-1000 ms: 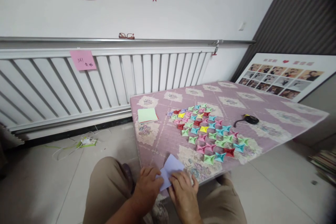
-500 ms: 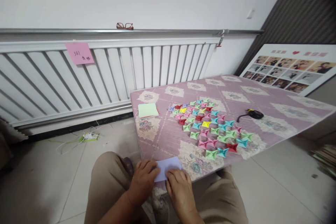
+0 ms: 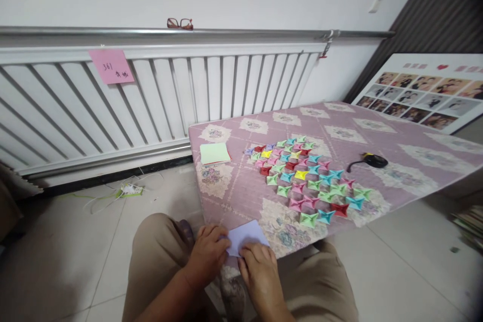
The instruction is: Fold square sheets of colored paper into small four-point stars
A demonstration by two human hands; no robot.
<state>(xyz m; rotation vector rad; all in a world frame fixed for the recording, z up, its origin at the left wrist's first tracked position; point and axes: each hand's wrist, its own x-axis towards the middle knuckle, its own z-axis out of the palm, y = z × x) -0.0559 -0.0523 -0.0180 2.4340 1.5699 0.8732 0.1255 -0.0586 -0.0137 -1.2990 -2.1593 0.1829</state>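
A sheet of light purple paper lies at the near corner of the table, partly covered by my fingers. My left hand grips its left edge, fingers curled together. At its lower right edge, my right hand presses and pinches the paper with bent fingers. Whether the sheet is folded under my fingers cannot be made out. Beyond it stand rows of small folded paper shapes in green, pink, blue, red, yellow and purple. A stack of square paper, pale green on top, lies at the table's left side.
A patterned purple cloth covers the table. A black object with a strap or cord lies to the right. Behind are a white radiator, glasses on a pipe, and a photo board. A power strip sits on the floor.
The camera view has shifted slightly downward. More of the purple paper shows between my hands, its far edge tilted further up to the right. Both hands keep hold of it.
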